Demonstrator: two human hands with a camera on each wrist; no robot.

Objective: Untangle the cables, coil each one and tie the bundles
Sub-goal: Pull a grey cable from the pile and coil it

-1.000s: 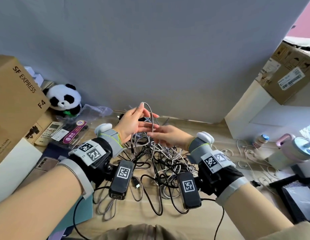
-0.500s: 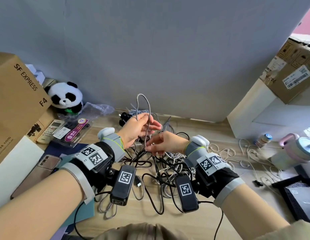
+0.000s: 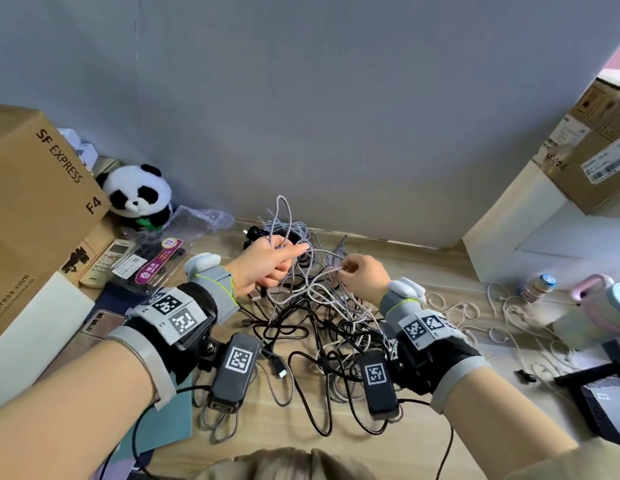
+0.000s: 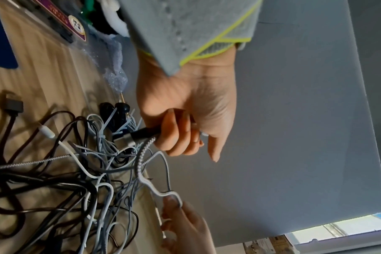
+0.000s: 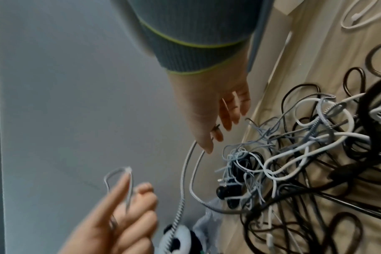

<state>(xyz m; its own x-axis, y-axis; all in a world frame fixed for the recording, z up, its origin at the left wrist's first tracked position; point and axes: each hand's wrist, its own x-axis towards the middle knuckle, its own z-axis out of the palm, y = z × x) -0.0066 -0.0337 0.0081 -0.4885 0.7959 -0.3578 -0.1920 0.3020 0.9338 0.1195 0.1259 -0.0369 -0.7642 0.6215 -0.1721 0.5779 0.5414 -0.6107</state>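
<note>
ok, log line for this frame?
left hand: grips grey braided cable | right hand: pinches same cable | black-and-white cable tangle: unsorted

1. A plain grey wall (image 3: 336, 116) rises behind everything, evenly lit by soft light.
2. Below the wall runs a pale wood-grain floor (image 3: 274, 441).
3. At the wall's left end stands a brown cardboard box (image 3: 35, 202) printed "SF EXPRESS".
4. At the wall's right end stands a white block (image 3: 530, 237), with another cardboard box (image 3: 592, 154) on top.
</note>
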